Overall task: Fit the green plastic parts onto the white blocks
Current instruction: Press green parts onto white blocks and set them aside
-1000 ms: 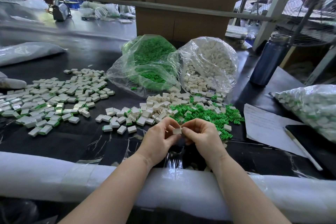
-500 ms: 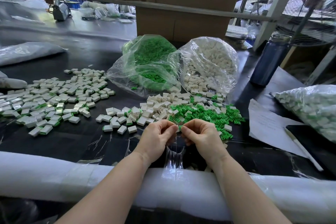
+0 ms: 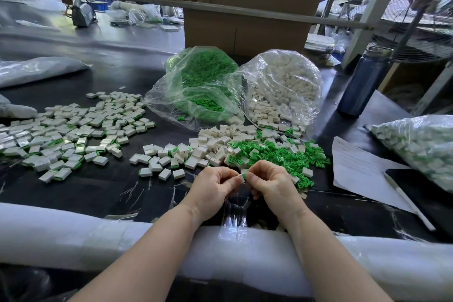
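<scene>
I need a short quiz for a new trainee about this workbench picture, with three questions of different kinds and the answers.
1. True or false: the bag of green parts lies to the right of the bag of white blocks.
2. Multiple choice: the small white block is held by A) the left hand alone, B) the right hand alone, C) both hands together.
3. Fill in: the loose green parts on the black table lie just beyond the ___ hand.

Key: 1 false; 2 C; 3 right.
</scene>
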A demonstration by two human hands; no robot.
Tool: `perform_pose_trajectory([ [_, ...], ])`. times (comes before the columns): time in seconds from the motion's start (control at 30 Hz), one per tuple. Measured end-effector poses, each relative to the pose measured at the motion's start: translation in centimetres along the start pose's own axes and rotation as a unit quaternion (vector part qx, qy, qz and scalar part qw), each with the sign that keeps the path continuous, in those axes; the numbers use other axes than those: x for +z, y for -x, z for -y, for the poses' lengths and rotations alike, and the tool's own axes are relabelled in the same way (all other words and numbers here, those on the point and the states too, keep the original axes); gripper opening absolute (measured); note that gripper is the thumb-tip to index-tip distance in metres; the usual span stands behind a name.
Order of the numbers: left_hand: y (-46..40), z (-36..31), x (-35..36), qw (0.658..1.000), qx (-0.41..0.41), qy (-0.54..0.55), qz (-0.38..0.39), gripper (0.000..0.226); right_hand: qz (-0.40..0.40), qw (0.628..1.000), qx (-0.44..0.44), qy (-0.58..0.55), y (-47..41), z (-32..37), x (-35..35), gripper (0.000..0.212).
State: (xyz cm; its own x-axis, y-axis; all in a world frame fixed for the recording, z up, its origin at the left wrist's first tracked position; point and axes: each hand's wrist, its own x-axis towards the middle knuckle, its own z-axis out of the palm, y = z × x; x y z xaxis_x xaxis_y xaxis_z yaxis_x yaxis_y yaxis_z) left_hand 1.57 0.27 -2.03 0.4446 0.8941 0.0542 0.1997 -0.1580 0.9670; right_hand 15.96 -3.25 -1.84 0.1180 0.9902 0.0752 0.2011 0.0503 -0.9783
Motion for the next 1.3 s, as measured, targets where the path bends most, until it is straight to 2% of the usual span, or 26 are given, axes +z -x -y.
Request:
perform_pose_trajectory([
  [0.27,-0.07,0.43,-0.02,0.996,0.013,-0.09,-0.002,0.008,0.023,0.999,-0.005,0.047,0.1,0.05,-0.13,0.023],
  [0.5,0.08,-0.13,0.25,0.999,0.01,0.001,-0.032,0.009,-0.03,0.997,-0.005,-0.067,-0.07,-0.09,-0.02,0.013],
  [0.73,0.24,-0.36,0.24,0.999,0.019,-0.021,-0.029,0.014,0.006,0.997,-0.024,-0.069,0.04,-0.01,-0.12,0.011],
  [0.8,0.34,-0.49,0.26,0.999,0.016,-0.025,-0.031,0.007,0.015,0.997,-0.022,-0.075,0.08,0.09,-0.14,0.008],
  [0.97,0.19,-0.3,0.2,0.999,0.011,0.008,-0.036,0.013,-0.001,0.995,-0.008,-0.104,0.11,0.21,-0.09,0.002],
  [1.03,0.05,-0.19,0.13,0.999,0.018,0.01,-0.035,0.019,0.007,0.997,-0.005,-0.082,0.04,0.17,0.06,0.006],
  [1.3,0.14,-0.47,0.18,0.998,0.049,0.002,-0.028,0.017,0.07,0.998,0.0,0.0,0.08,0.57,0.2,0.022],
])
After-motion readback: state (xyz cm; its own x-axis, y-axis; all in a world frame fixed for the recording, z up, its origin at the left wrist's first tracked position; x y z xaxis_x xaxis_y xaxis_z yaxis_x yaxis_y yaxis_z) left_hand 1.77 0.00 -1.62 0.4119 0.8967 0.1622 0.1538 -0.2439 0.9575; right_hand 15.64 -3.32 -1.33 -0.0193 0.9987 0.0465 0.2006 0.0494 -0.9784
